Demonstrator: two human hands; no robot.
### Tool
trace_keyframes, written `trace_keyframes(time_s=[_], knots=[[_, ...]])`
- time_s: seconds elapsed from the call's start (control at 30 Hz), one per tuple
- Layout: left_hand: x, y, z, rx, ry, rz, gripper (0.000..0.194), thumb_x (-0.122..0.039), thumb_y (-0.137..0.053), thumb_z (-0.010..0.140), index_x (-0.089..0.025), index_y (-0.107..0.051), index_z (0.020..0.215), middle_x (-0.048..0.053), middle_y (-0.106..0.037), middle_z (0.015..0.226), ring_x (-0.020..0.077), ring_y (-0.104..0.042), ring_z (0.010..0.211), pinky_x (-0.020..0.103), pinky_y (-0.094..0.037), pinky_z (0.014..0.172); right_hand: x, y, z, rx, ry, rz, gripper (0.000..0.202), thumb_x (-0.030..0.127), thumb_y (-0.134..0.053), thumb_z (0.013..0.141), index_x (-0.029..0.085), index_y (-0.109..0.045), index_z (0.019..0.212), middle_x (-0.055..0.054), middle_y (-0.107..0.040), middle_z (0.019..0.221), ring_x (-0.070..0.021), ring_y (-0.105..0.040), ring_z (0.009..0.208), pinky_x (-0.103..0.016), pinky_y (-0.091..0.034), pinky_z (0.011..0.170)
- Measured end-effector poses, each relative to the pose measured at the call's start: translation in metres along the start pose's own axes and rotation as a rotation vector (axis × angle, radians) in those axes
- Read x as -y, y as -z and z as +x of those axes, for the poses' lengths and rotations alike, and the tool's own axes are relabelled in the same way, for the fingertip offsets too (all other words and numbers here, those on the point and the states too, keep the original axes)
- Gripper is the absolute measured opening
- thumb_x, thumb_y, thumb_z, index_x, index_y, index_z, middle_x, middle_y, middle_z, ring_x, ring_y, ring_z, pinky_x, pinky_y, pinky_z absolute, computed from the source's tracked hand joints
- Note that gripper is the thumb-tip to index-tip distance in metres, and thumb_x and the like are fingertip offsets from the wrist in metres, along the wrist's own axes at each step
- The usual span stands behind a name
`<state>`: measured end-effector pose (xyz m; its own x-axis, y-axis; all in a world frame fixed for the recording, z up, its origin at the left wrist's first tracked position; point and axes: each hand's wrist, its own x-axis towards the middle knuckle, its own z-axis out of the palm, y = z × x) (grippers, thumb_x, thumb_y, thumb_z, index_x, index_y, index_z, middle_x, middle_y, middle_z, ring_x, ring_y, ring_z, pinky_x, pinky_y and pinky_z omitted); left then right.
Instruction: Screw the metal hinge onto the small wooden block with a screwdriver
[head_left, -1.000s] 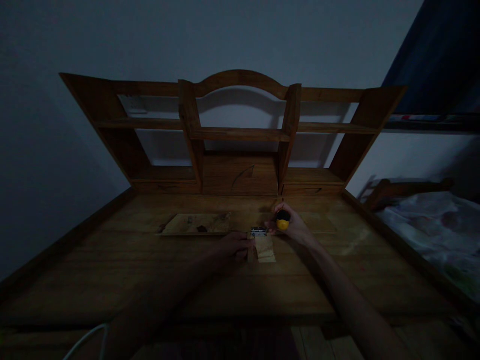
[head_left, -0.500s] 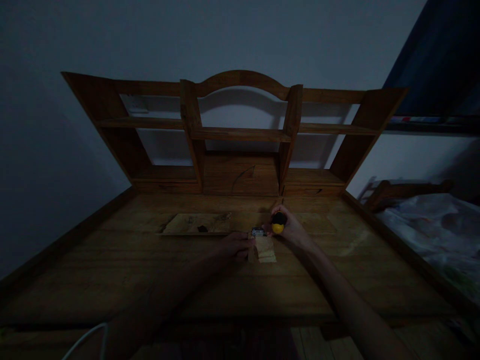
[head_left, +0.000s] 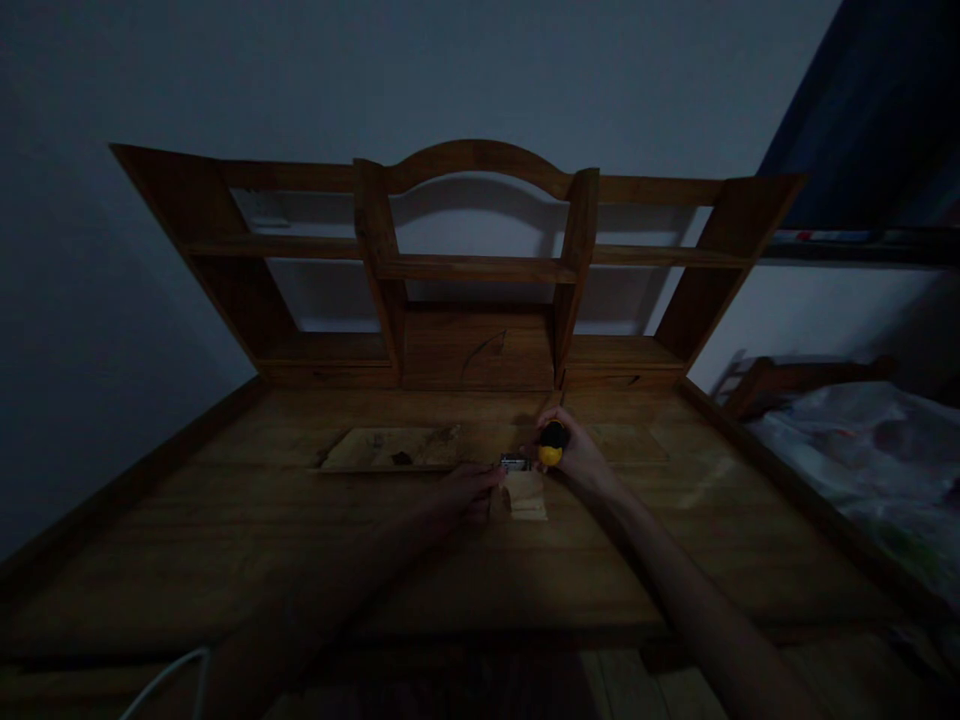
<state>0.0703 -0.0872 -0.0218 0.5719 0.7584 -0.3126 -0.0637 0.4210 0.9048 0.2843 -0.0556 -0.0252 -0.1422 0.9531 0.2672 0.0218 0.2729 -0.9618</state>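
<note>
My right hand [head_left: 574,452] is wrapped round a screwdriver [head_left: 551,444] with a black and yellow handle, its butt tipped toward me. The tip is hidden behind the hand. Just left of it lies a small dark metal piece [head_left: 515,462], perhaps a hinge, at the far edge of a pale wood piece [head_left: 527,496]. The fingers of my left hand [head_left: 471,487] are closed at the left side of these two, pinching the wood piece near its upper left corner. In the dim light I cannot make out the exact contact.
A long rough-edged board [head_left: 390,448] lies on the wooden desk [head_left: 247,530], left of my hands. Another flat board [head_left: 630,444] lies to the right. A wooden shelf unit [head_left: 480,268] stands along the back. Beyond the right edge is a plastic-covered heap [head_left: 855,440].
The whole view has shifted slightly left. Both hands stay around the metal piece and the wood piece, and the screwdriver's handle is tilted a little differently.
</note>
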Motion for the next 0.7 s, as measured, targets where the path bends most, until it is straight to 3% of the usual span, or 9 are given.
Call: trace_keyframes(time_s=[0.1, 0.27, 0.5, 0.7], knots=[[0.0022, -0.0009, 0.0022, 0.004, 0.003, -0.023, 0.042, -0.049, -0.077, 0.071, -0.014, -0.054, 0.078, -0.01, -0.032, 0.052, 0.0032, -0.021, 0.043, 0.021, -0.013, 0.043, -0.005, 0.0006, 0.0017, 0.02, -0.003, 0.001, 0.043, 0.022, -0.079, 0.062, 0.026, -0.048, 0.092, 0.007, -0.052, 0.071, -0.0097, -0.048, 0.049, -0.022, -0.038, 0.044], [0.0062, 0.0023, 0.0076, 0.01, 0.004, -0.027, 0.037, -0.042, -0.077, 0.068, -0.016, -0.052, 0.07, -0.011, -0.029, 0.048, 0.0034, -0.019, 0.041, 0.021, -0.015, 0.042, -0.0067, 0.0021, 0.0027, -0.005, 0.106, -0.073, 0.04, 0.013, -0.075, 0.058, 0.024, -0.052, 0.089, 0.005, -0.053, 0.08, -0.0115, -0.051, 0.065, -0.023, -0.043, 0.056], [0.0028, 0.0005, 0.0028, -0.002, -0.012, -0.025, 0.032, -0.041, -0.075, 0.073, -0.014, -0.057, 0.071, -0.009, -0.033, 0.05, 0.004, -0.023, 0.044, 0.022, -0.018, 0.045, -0.0011, 0.0026, 0.0007, 0.044, 0.059, -0.087, 0.038, 0.017, -0.073, 0.062, 0.026, -0.052, 0.092, 0.004, -0.056, 0.076, -0.0138, -0.051, 0.065, -0.025, -0.043, 0.058], [-0.0005, -0.0017, 0.0024, 0.004, 0.008, -0.035, 0.041, -0.047, -0.078, 0.07, -0.015, -0.053, 0.069, -0.01, -0.032, 0.047, 0.0033, -0.022, 0.042, 0.021, -0.017, 0.043, -0.0046, 0.0043, 0.0016, 0.036, 0.092, -0.098, 0.039, 0.018, -0.075, 0.061, 0.025, -0.053, 0.093, 0.003, -0.057, 0.078, -0.0143, -0.053, 0.068, -0.027, -0.045, 0.062]])
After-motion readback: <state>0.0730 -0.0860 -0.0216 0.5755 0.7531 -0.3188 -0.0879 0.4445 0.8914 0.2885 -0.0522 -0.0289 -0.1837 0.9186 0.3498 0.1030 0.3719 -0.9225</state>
